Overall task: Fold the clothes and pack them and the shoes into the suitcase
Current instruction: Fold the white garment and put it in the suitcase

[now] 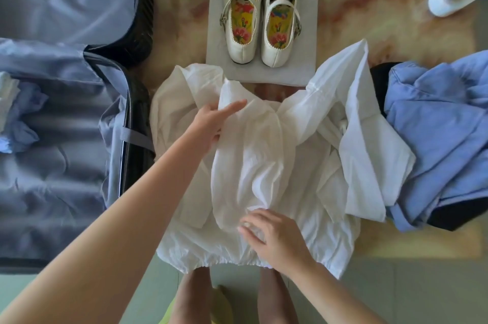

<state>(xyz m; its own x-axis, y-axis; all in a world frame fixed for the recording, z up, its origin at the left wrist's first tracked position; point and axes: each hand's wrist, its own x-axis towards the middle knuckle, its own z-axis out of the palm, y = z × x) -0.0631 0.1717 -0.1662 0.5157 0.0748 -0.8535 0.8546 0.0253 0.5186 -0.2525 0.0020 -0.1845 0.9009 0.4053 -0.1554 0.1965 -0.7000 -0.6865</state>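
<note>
Right hand [272, 239], fingers spread, presses the one white blouse [277, 165] near its hem. Left hand [211, 120] pinches a fold. The blouse lies mid-floor [396, 20]. Beyond it, two shoes [280, 41] sit on a grey bag [219, 59]. One open suitcase [52, 139] lies left, blue clothes [435, 125] right.

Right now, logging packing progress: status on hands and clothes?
Left hand on crumpled white blouse, upper fold; right hand flat near hem. Fold unfinished. Cream strap shoes, blue garment unpacked.
</note>
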